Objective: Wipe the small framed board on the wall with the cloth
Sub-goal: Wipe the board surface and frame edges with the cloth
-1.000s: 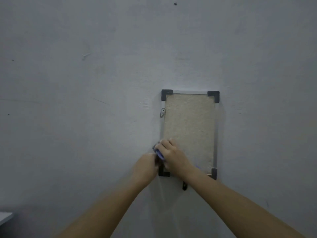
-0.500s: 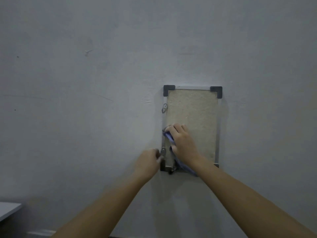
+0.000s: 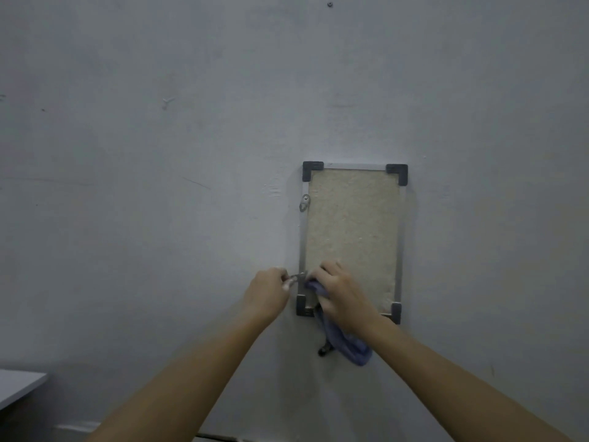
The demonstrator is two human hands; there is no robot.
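The small framed board (image 3: 352, 231) hangs upright on the grey wall, a beige panel in a thin metal frame with dark corner caps. My right hand (image 3: 342, 296) presses a blue cloth (image 3: 344, 341) against the board's lower left part; the cloth's loose end hangs below the frame. My left hand (image 3: 267, 295) pinches a small metal hanger tab (image 3: 299, 276) on the frame's left edge, just above the lower left corner cap. A second metal tab (image 3: 304, 202) sits higher on the same edge.
The grey wall (image 3: 159, 186) fills the view, with a small dark nail or screw (image 3: 330, 4) high above the board. A corner of a white surface (image 3: 17, 386) shows at the lower left.
My right hand with the cloth slid up the board's left side, then back down to the lower left. My left hand shifted from the lower corner to pinching the metal tab.
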